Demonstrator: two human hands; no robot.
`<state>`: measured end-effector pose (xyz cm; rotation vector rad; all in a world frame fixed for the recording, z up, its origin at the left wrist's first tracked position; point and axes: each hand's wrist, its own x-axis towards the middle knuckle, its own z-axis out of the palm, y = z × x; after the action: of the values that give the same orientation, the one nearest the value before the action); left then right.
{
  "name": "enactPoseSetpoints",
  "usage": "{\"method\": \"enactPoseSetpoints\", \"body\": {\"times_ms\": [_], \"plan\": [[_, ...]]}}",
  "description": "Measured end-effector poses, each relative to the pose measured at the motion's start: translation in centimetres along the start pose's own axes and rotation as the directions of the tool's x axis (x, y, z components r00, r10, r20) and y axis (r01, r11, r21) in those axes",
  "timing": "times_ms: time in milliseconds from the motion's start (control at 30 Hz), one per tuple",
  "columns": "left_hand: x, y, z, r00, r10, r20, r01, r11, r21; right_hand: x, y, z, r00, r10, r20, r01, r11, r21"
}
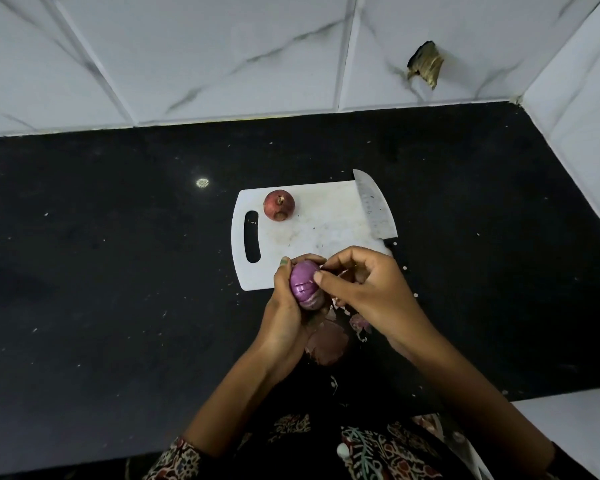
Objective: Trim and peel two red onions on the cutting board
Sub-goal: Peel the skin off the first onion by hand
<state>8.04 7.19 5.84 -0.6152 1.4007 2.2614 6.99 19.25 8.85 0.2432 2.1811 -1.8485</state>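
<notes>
- The left hand (286, 299) wraps its curled fingers and thumb around a partly peeled onion (305, 285), holding it up over the near edge of the cutting board (321, 225).
- The onion's bared purple flesh faces the camera, glossy, with a short nick across it.
- The right hand (361, 285) has its thumb and fingertips pinched at the onion's right side; what they nip is too small to make out clearly.
- Loose onion skins (328, 342) lie on the black tabletop (118, 254) just below the hands, papery and reddish-brown.
- A second onion (279, 205), unpeeled, sits on the board's far left part, near the handle slot.
- A knife (374, 209) lies along the board's right edge, its blade on the board with the tip pointing away and its dark handle partly hidden behind the right hand.
- The white board lies on the tabletop, with marbled wall tiles (222, 53) behind.
</notes>
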Motion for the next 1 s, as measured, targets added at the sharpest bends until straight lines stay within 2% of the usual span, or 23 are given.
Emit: {"method": "enactPoseSetpoints", "body": {"times_ms": [200,333,500,600,733,867,1000], "plan": [[-0.1,-0.1,0.1,1.0,0.023,-0.012,-0.023,1.0,-0.01,0.0,0.1,-0.6,0.998,0.042,0.037,-0.045,0.996,0.076],[0.0,-0.1,0.1,0.999,0.041,0.01,-0.041,0.999,0.008,0.1,0.2,-0.5,0.999,0.01,0.048,-0.01,1.0,0.016],[0.0,-0.3,0.3,0.998,0.051,0.027,-0.051,0.999,0.017,0.4,1.0,-0.3,0.997,0.006,-0.077,-0.002,0.999,0.046],[0.1,-0.2,0.6,1.0,0.024,0.019,-0.023,0.998,-0.06,0.3,1.5,-0.3,0.991,-0.006,-0.135,0.013,0.998,0.054],[0.4,0.2,0.2,0.999,-0.02,0.035,0.025,0.99,-0.141,-0.1,1.6,-0.3,0.998,-0.051,-0.033,0.053,0.998,0.046],[0.5,0.2,-0.3,0.999,-0.032,-0.018,0.03,0.994,-0.104,0.4,1.6,-0.8,0.994,-0.034,-0.102,0.045,0.994,0.1],[0.5,0.5,-0.3,0.998,-0.044,-0.044,0.04,0.994,-0.103,0.6,1.6,-0.8,0.998,0.006,-0.068,0.007,0.979,0.202]]}}
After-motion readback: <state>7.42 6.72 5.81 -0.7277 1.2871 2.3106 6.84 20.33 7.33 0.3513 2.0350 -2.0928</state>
